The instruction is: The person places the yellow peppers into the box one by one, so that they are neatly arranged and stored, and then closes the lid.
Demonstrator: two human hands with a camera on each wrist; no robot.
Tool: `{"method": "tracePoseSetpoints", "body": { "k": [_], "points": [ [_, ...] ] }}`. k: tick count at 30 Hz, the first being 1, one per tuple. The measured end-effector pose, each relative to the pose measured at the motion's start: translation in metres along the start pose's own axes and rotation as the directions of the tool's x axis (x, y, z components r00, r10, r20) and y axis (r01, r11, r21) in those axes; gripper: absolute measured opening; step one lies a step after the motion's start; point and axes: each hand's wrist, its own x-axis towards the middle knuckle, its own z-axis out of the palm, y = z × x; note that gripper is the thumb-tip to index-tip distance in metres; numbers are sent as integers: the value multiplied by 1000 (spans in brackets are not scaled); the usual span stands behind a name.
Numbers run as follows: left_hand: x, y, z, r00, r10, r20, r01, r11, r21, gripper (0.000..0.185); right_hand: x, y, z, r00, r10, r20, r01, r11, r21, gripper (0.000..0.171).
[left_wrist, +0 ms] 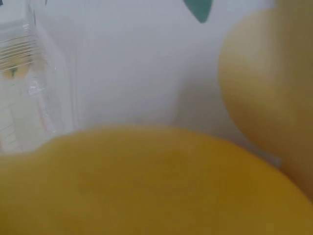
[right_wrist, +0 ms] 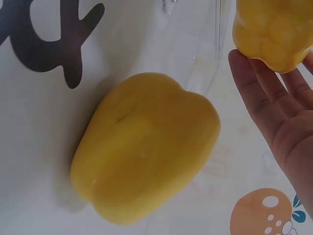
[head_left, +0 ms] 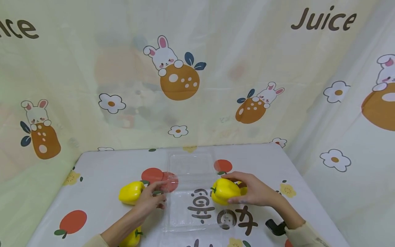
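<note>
A yellow bell pepper (head_left: pixel 224 190) is gripped by my right hand (head_left: pixel 254 190), over the right side of a clear plastic clamshell box (head_left: pixel 182 212). In the right wrist view, the fingertips (right_wrist: pixel 264 81) lie against that pepper's underside. Another yellow pepper (right_wrist: pixel 146 147) rests on the table near the right wrist, mostly hidden behind the hand in the head view. My left hand (head_left: pixel 149 200) is at the box's left edge with loosely bent fingers; whether they touch it is unclear. Beside it lies a yellow pepper (head_left: pixel 130 192), and a further one (head_left: pixel 132 238) sits partly behind the left forearm.
The box lid (head_left: pixel 191 163) lies opened toward the back of the table. A small black object (head_left: pixel 274 227) is by the right wrist. The white tablecloth (head_left: pixel 102 192) has printed fruit and flowers, and a printed curtain (head_left: pixel 216 113) hangs behind the table.
</note>
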Motion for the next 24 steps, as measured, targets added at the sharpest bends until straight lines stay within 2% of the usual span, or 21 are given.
{"method": "tracePoseSetpoints", "body": {
  "k": [12,24],
  "points": [
    [1,1,6,1000,10,13,-10,1000,-6,49,13,4,4,999,-43,8,43,999,20,69],
    [2,2,8,1000,20,24,-20,1000,-6,48,27,1,8,999,-10,38,11,1000,-18,72]
  ]
}}
